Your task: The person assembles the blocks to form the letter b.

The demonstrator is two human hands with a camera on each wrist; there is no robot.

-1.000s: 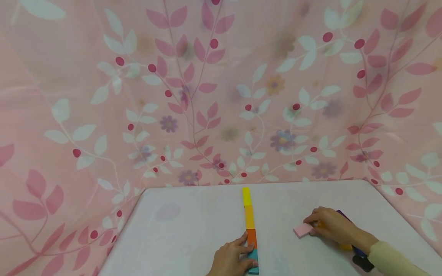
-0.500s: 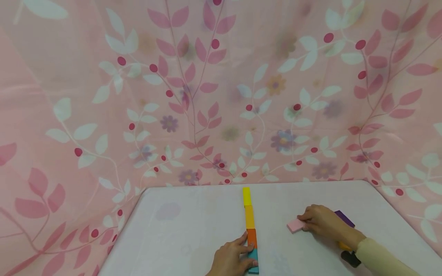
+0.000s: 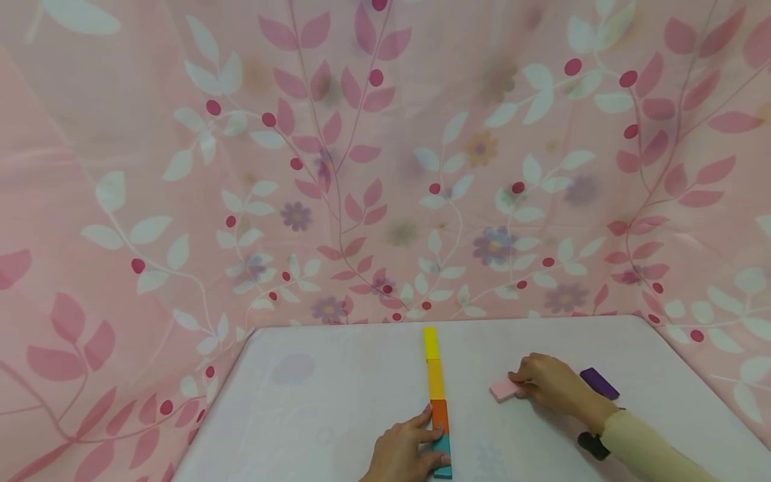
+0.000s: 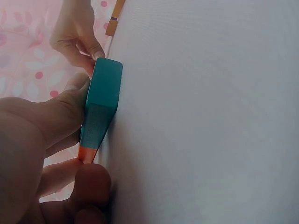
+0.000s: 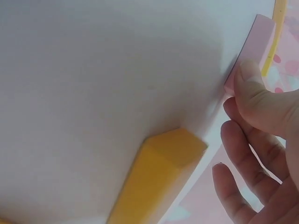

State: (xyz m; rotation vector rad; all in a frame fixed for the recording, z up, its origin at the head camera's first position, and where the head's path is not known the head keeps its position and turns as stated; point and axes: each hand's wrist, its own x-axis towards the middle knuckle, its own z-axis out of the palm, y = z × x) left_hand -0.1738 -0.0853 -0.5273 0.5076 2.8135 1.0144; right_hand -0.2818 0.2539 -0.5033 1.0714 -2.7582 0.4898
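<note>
In the head view my left hand [image 3: 402, 447] rests its fingers and thumb across the orange block [image 3: 439, 414] and the teal block [image 3: 442, 444]. These two lie end to end with an amber block [image 3: 436, 379] and a bright yellow block [image 3: 430, 343], forming a row. The teal block's near end [image 4: 106, 81] shows large in the left wrist view beside the thumb. To the right of the row, my right hand [image 3: 548, 381] pinches a pale pink block [image 3: 503, 389] by one end, between thumb and fingers [image 5: 247, 74]. That block is low over the white table.
A purple block [image 3: 599, 383] lies beyond the right forearm. A dark object [image 3: 593, 446] is partly covered by the pale yellow sleeve [image 3: 641, 442]. A yellow block [image 5: 156, 175] lies below the right wrist. Floral pink cloth [image 3: 385, 167] hangs behind the table [image 3: 337, 375].
My right hand has carried the pink block leftward and slightly away from me, closer to the row. The purple block has come out from behind the forearm. My left hand has stayed put.
</note>
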